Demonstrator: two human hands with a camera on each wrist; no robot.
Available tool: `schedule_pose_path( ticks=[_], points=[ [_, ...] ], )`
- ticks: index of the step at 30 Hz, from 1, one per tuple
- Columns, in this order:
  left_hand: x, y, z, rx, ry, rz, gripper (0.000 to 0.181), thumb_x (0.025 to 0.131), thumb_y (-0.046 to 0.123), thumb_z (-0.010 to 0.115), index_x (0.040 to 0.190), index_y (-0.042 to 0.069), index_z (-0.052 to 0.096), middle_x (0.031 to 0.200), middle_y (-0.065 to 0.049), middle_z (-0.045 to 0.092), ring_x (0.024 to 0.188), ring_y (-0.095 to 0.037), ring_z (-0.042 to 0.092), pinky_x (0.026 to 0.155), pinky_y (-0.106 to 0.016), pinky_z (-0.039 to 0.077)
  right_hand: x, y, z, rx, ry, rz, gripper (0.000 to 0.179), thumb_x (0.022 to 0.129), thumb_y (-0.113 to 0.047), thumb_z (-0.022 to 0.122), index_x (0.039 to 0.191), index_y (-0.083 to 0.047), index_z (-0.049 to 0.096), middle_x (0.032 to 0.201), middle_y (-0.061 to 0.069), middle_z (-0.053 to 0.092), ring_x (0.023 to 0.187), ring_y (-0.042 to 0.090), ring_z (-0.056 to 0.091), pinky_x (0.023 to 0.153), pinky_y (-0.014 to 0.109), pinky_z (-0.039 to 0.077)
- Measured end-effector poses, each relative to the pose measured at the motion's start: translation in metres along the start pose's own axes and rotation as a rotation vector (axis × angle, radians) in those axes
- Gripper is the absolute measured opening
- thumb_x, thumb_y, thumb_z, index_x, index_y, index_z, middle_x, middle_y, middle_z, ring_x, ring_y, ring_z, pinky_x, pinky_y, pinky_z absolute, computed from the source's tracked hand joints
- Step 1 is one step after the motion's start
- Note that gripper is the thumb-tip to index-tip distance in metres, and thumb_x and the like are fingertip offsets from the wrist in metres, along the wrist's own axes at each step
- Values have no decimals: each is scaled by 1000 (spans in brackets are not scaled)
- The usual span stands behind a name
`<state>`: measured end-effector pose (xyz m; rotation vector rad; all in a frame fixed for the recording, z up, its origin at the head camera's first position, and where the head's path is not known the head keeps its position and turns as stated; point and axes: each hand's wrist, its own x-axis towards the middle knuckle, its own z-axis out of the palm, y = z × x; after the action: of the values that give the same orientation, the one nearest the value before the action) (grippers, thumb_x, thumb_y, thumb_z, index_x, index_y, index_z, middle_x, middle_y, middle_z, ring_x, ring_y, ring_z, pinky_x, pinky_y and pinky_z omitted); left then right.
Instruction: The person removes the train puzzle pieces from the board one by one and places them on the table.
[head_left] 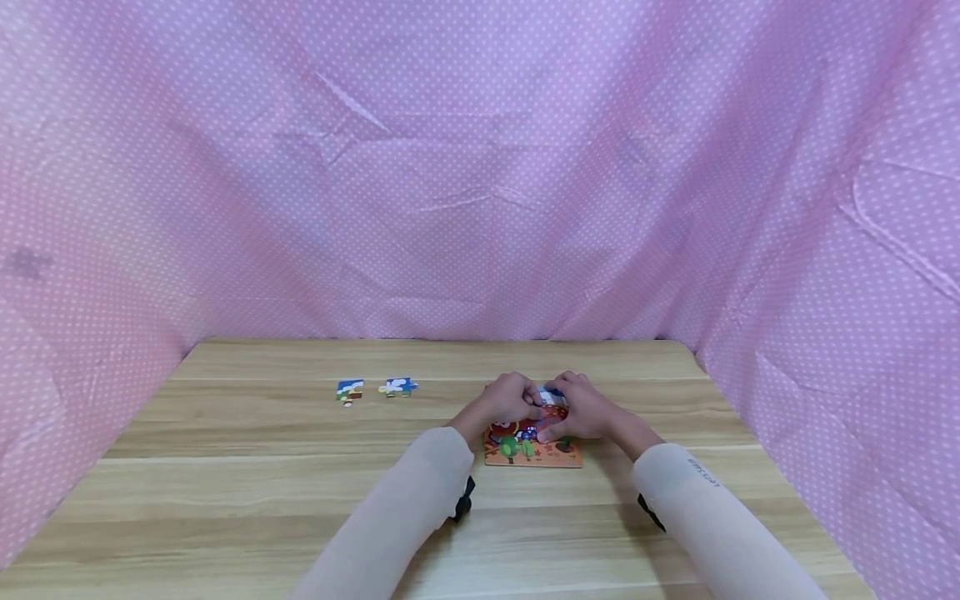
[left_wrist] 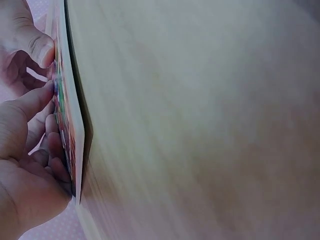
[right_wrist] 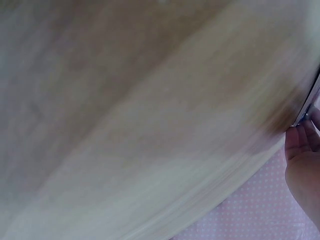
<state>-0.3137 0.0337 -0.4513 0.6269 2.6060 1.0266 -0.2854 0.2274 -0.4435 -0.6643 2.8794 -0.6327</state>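
Pale wood grain on the tabletop (head_left: 262, 500); pink cloth (head_left: 480, 167) with white dots rises behind it and at both sides. Counted: one jigsaw board, two loose pieces, two hands, two light sleeves.

Jigsaw board (head_left: 534, 457) lies flat, a little right of the tabletop's middle, partly under both hands. Printed face up. Orange strip with green figures nearest the person, red and purple beyond, blue and white at the far end. Near edge runs left to right, almost level. Long axis: hands cover too much of the sides to tell.

Left hand (head_left: 510, 398) over the board's upper left, fingers bent, thumb tip on the printed face. Whether they pinch a piece, cannot tell. Right hand (head_left: 588, 412) over the right side, thumb and fingers spread wide: thumb on the face, fingers by the far edge. Left wrist view shows the board edge-on, pale rim, dark line of shadow beneath.

Loose pieces, well apart from the board, to its left: left piece (head_left: 349, 389), blue, green and brown, knob toward the person; right piece (head_left: 398, 386), blue and white, long axis left to right, a tab at each end. The two are near each other, not touching.
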Motion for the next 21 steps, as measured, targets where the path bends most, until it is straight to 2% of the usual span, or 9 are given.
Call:
schedule_pose_path(
  ticks=[6,15,21],
  points=[
    [1,0,2,-37,5,-40,7,91,21,79,88,19,74,81,6,64,75,-10,56,73,-27,46,1,1,1,-8,3,1,103,73,-56,89,145,6,48,138,20,50,128,39,45,106,54,43],
    [-1,0,3,-87,16,-53,9,91,19,80,87,18,72,81,4,63,75,-11,55,68,-26,45,0,1,0,9,2,8,104,73,-56,89,145,6,47,141,21,50,130,40,44,108,55,41],
    [-1,-1,3,-103,24,-42,10,91,20,81,85,17,72,79,4,62,68,-10,54,62,-26,44,-1,0,0,13,-4,13,105,74,-55,89,146,7,46,143,22,48,134,41,42,111,56,38]
  ],
)
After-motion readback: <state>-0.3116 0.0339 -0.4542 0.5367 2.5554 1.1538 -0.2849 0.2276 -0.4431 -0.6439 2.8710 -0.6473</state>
